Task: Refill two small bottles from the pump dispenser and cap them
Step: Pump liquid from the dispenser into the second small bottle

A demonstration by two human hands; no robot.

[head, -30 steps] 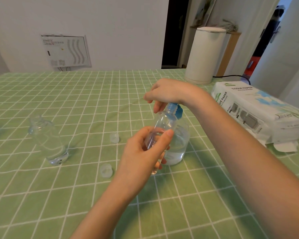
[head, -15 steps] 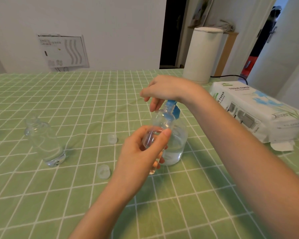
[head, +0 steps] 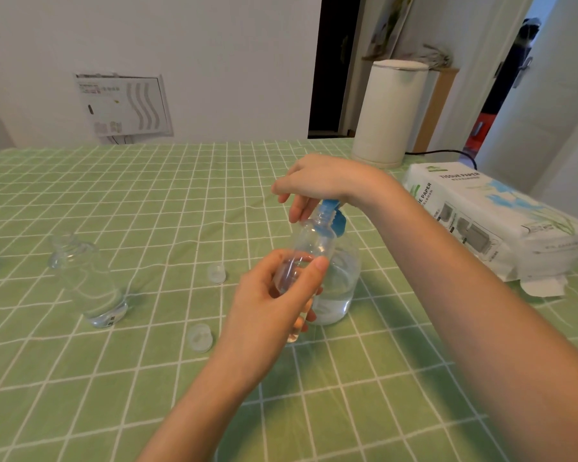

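Left hand point(head: 274, 295): gripping a small clear plastic bottle point(head: 312, 243), fingers and thumb wrapping round its lower half.
Small clear plastic bottle: leaning slightly, its open mouth sitting right under the nozzle of the blue pump head point(head: 332, 213).
Right hand point(head: 317, 181): resting on top of the blue pump head, fingers point(head: 297, 211) hanging loosely bent over its front, clamping nothing.
Round clear pump dispenser point(head: 342, 278): standing on the green checked tabletop point(head: 147, 201) just behind the held bottle, holding clear liquid.
Second small clear bottle point(head: 87, 281): standing uncapped well to the left.
Two clear round caps point(head: 216, 273) point(head: 200, 338): lying between the bottles.
White tissue paper pack point(head: 491, 221): lying on the right.
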